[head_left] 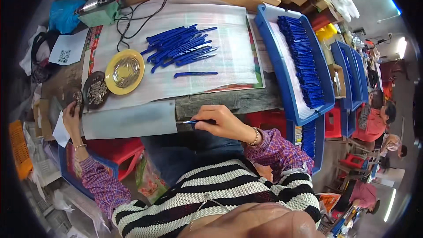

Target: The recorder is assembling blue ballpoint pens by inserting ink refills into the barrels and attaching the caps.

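The right hand [224,122] was pinched on a blue piece [190,122], just right of the grey sheet [130,120] at the tabletop's [216,102] near edge. The left hand [71,117] was at the small bowl [79,96], its grip impossible to tell.

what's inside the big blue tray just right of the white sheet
The blue tray holds a long row of closely packed blue pieces on a pale liner. The pieces hide the liner beneath them; the tray's floor is covered too.
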The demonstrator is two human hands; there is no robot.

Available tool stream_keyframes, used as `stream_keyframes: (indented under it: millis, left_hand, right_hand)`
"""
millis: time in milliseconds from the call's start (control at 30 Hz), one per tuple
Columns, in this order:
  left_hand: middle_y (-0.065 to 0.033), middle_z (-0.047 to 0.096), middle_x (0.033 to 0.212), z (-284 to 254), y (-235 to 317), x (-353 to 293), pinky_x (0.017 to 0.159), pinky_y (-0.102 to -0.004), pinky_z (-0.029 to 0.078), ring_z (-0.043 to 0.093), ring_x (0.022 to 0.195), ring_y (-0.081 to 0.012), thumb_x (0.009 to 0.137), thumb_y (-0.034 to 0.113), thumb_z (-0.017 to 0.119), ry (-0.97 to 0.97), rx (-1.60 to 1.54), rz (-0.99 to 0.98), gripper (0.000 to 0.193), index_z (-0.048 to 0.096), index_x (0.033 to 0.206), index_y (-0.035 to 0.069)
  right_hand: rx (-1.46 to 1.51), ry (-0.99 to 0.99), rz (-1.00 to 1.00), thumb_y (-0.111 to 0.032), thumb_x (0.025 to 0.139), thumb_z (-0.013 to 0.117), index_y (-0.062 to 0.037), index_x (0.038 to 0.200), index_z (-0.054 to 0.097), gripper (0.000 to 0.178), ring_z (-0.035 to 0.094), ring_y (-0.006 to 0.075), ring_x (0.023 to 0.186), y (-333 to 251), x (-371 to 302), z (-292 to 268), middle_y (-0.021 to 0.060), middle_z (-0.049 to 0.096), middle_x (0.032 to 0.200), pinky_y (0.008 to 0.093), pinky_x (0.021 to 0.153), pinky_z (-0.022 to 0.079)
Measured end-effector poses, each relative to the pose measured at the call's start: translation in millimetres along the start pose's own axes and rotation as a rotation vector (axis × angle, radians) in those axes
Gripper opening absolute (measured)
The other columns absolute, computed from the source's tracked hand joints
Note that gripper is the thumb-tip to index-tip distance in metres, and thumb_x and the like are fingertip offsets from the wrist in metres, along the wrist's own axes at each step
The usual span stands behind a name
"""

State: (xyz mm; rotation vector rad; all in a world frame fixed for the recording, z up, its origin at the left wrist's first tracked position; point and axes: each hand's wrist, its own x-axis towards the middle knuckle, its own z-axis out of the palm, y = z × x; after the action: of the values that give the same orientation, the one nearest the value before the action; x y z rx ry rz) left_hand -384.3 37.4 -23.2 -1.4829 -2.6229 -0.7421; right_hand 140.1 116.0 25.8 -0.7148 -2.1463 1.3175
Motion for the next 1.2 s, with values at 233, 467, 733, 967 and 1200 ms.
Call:
stream_keyframes:
  millis: [233,467,733,967,1200]
  left_hand:
    - [-0.0100,0.062,0.086,0.3,27.8,-4.0,0.070,-0.0337,0.045,0.059,0.078,-0.0255,0.083,0.017,0.059,0.063,0.081,0.020,0.015,0.064,0.091,0.006]
    - [-0.0111,0.063,0.083,1.9,35.2,-2.9,0.069,-0.0334,0.046,0.061,0.075,-0.0250,0.084,0.016,0.056,0.097,0.092,-0.011,0.014,0.063,0.091,0.005]
    - [-0.0072,0.066,0.080,0.2,5.3,1.7,0.065,-0.0262,0.047,0.063,0.071,-0.0143,0.086,0.016,0.058,0.181,-0.032,0.050,0.014,0.064,0.094,0.006]
    - [-0.0047,0.066,0.085,-4.9,-3.2,-0.9,0.071,-0.0232,0.047,0.062,0.077,-0.0106,0.086,0.012,0.060,0.188,-0.334,-0.089,0.016,0.064,0.096,0.001]
    - [-0.0103,0.062,0.087,-14.5,115.6,-35.0,0.070,-0.0249,0.048,0.061,0.077,-0.0164,0.089,0.012,0.053,-0.221,-1.134,-0.246,0.020,0.055,0.102,-0.004]
  right_hand:
    - [0.030,0.005,0.008,-0.011,0.077,0.066,0.0016,0.087,0.065,0.016,0.056,0.0282,0.063,4.8,-0.8,-1.1,0.0127,0.058,0.074,0.0345,0.056,0.043]
    - [0.029,0.008,0.009,-0.011,0.078,0.065,0.0015,0.088,0.065,0.016,0.056,0.0277,0.063,8.0,-4.1,-4.1,0.0128,0.057,0.073,0.0342,0.056,0.043]
    - [0.058,0.043,-0.008,-0.010,0.082,0.062,0.0027,0.091,0.064,0.016,0.055,0.0216,0.063,10.0,-4.4,-6.6,0.0108,0.058,0.074,0.0308,0.057,0.042]
    - [0.064,0.014,0.072,-0.005,0.081,0.059,0.0031,0.091,0.063,0.013,0.056,0.0203,0.065,1.1,0.2,-10.9,0.0102,0.057,0.076,0.0286,0.059,0.043]
    - [-0.002,0.060,0.105,0.003,0.071,0.066,-0.0025,0.091,0.067,0.020,0.056,0.0175,0.067,-6.7,3.4,-9.8,0.0077,0.058,0.077,0.0255,0.058,0.043]
